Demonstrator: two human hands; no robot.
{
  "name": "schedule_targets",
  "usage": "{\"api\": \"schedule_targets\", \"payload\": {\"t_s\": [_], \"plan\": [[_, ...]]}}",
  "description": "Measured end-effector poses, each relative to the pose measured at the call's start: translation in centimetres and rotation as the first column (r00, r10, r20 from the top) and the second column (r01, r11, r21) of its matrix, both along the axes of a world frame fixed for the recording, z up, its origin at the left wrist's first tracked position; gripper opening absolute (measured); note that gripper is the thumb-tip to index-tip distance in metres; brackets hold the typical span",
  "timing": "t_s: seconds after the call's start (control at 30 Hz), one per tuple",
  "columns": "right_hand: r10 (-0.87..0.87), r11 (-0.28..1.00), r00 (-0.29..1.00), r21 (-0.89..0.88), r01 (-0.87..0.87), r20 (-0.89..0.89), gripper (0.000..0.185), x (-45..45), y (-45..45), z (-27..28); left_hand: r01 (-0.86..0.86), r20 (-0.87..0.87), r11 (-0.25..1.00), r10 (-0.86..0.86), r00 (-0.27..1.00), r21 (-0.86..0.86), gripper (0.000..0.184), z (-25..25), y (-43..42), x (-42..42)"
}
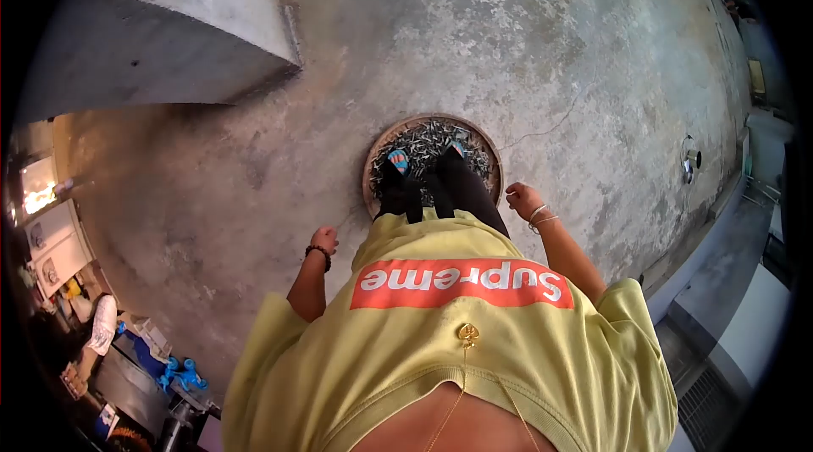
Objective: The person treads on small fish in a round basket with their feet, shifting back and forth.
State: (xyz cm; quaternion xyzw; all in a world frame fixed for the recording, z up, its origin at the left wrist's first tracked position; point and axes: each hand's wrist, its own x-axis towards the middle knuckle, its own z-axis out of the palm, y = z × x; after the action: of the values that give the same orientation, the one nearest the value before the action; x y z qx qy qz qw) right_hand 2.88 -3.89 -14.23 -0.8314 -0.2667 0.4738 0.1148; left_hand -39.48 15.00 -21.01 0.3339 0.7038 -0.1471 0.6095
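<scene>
My left hand (pixel 324 238) hangs beside my body over the floor, a dark bead bracelet at its wrist. Its fingers are curled in and nothing shows in them. Out to the other side, my right hand (pixel 523 197) is near the rim of a round tray, apart from it, with light bangles at the wrist. Its fingers are also curled, with nothing visible in them. The tray (pixel 370 172) lies around my legs and holds many small, thin, silvery-grey pieces. My feet, in blue sandals (pixel 398 161), overlap it in view.
A grey concrete block or pillar (pixel 169 45) stands at the upper left. Blue objects (pixel 182 374) and mixed household items crowd the lower left. A shiny metal item (pixel 693 159) is on the concrete floor (pixel 584 155) at the right, near a low ledge.
</scene>
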Motion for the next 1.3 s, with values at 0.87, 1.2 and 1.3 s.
{"api": "schedule_targets", "payload": {"t_s": [0.87, 1.2, 1.3], "plan": [[-0.726, 0.684, 0.683, -0.186, 0.706, -0.077, 0.017, -6.3, -21.3, -3.4, 0.741, 0.007, 0.596, -0.781, 0.625, 0.309, 0.032, 4.8, 1.4, 13.6], [-0.862, 0.49, 0.454, -0.142, 0.86, -0.226, 0.013, -8.7, -17.4, -4.2, 0.783, 0.043, 0.597, -0.799, 0.6, 0.173, 0.03, 3.7, 7.8, 21.5], [-0.869, 0.472, 0.438, -0.123, 0.873, -0.231, 0.012, -8.4, -14.1, -4.2, 0.797, 0.09, 0.579, -0.815, 0.573, 0.173, 0.031, 2.8, 11.2, 24.5]]}}
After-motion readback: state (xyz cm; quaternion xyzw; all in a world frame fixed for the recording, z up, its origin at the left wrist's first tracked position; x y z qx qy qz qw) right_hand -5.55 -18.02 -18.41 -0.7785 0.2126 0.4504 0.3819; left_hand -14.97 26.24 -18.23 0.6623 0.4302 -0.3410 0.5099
